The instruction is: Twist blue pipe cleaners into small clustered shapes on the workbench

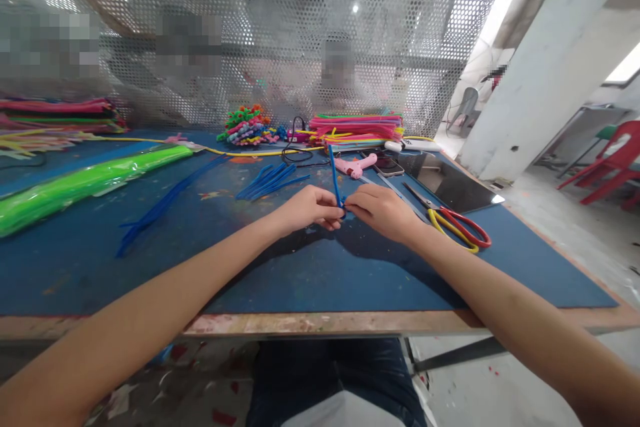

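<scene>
Pipe cleaner of blue fuzz point(334, 173), thin and straight in its upper part, held just on the near side of the pink plastic glue gun point(356, 169) and a little to its left. Rises nearly upright, leaning slightly left at the top. Lower end too small and too covered by fingers to make out. Left hand point(315, 205) clamped on that lower end, thumb and fingers together; right hand point(384, 210) pinched at the same spot from the other side, nearer than the glue gun and partly to its right.

Left of the glue gun, on the blue-topped bench point(300, 273) with a worn wooden edge, a loose fan of short blue pipe cleaners point(273, 180); farther left, a slim bundle of long blue strands point(165, 203); well left, a bright green bundle in clear plastic point(100, 180). Just right of the glue gun, a dark smartphone point(389, 164); farther right, a glossy black flat panel point(450, 180). Right and nearer, metal scissors with red and yellow handles point(444, 211). Behind the glue gun, a thick pile of mostly pink pipe cleaners point(357, 127); behind and left, a multicoloured bunch point(250, 127).
</scene>
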`<control>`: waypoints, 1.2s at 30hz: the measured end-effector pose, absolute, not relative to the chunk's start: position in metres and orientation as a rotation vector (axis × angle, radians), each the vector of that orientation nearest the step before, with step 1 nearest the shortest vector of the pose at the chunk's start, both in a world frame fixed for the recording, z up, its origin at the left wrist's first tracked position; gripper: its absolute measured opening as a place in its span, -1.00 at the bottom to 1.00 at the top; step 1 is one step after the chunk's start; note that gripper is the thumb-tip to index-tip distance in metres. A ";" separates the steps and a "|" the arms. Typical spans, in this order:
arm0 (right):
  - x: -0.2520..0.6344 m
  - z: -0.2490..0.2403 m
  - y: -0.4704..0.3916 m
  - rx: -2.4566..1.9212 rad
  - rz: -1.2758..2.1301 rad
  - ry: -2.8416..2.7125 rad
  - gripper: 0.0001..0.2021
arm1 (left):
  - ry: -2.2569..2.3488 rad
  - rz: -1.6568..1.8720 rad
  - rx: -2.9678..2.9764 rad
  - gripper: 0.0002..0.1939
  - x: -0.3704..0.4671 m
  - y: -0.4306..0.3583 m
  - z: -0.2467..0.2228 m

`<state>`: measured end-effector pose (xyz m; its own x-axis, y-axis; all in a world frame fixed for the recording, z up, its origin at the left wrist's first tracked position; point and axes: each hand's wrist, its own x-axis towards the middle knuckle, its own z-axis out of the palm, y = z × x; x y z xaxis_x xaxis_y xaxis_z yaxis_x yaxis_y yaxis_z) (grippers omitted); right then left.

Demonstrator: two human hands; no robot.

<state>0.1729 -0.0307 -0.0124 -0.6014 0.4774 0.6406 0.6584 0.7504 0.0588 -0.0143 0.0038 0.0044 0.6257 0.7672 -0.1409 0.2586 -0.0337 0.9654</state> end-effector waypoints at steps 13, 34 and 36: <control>0.145 -0.019 -0.044 -1.109 0.366 -1.598 -0.82 | 0.833 0.940 1.297 -0.71 -0.001 -0.013 -0.006; 0.136 -0.018 -0.041 -0.952 0.896 -1.118 -0.79 | 0.802 1.233 1.407 -0.74 -0.001 -0.010 -0.006; 0.138 -0.017 -0.042 -0.973 0.904 -1.141 -0.78 | 0.833 1.234 1.431 -0.73 -0.002 -0.009 -0.005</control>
